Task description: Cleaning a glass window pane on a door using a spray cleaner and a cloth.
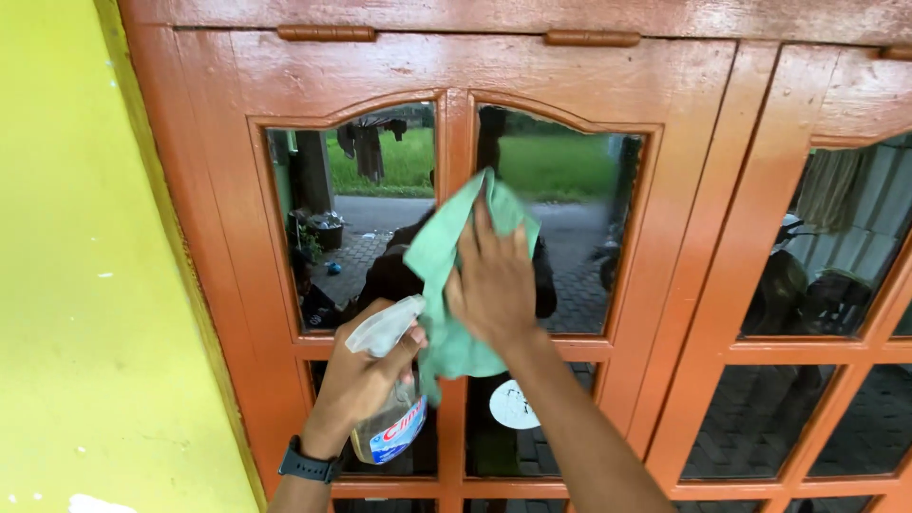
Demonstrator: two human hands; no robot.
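Head view: right hand (492,285) lies flat, fingers spread, pressing a crumpled green cloth (446,256) against the orange wooden window frame's centre bar (459,133) for full contact, while left hand (366,375) has its grip closed round a clear plastic spray bottle (391,423), nozzle up, just beside.

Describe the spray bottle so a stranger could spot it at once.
Start at the orange window frame. Below its upper panes, the left hand, wearing a black watch, grips a clear spray bottle. Unlike the green cloth beside it, it is transparent plastic.
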